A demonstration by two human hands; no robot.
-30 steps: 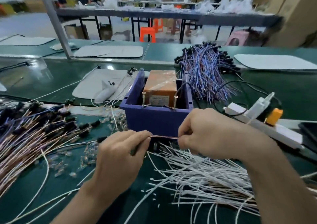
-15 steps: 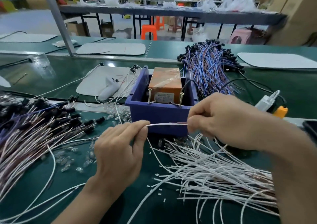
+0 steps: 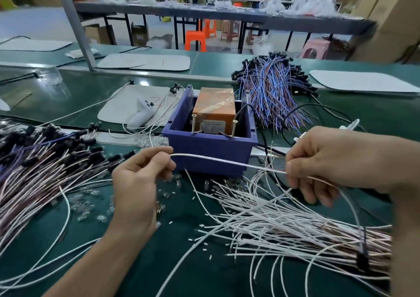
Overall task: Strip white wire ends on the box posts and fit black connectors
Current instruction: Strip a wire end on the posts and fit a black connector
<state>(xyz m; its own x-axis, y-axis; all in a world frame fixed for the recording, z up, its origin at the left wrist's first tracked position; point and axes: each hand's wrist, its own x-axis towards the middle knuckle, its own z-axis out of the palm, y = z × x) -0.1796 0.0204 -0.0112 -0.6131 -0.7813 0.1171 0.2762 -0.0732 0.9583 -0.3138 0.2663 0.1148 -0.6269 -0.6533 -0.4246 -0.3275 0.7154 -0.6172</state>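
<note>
One white wire (image 3: 227, 161) stretches between my two hands in front of the blue box (image 3: 211, 151). My left hand (image 3: 138, 183) pinches its left end between thumb and forefinger. My right hand (image 3: 329, 160) grips the wire further along, and the rest trails down to the right. Two brass screw posts (image 3: 234, 128) stand on the box's front wall, with an orange block (image 3: 214, 107) inside. A loose pile of white wires (image 3: 284, 224) lies below my right hand. Finished wires with black connectors (image 3: 45, 160) lie at the left.
A bundle of blue and purple wires (image 3: 272, 87) lies behind the box. A white tool (image 3: 141, 117) rests on a grey mat (image 3: 118, 108). Small clear parts (image 3: 86, 205) and white insulation bits are scattered on the green table. A black cable (image 3: 295, 119) loops at the right.
My hands have moved apart and upward, so a longer length of the white wire now spans between them. My right hand has slid to the right along the wire.
</note>
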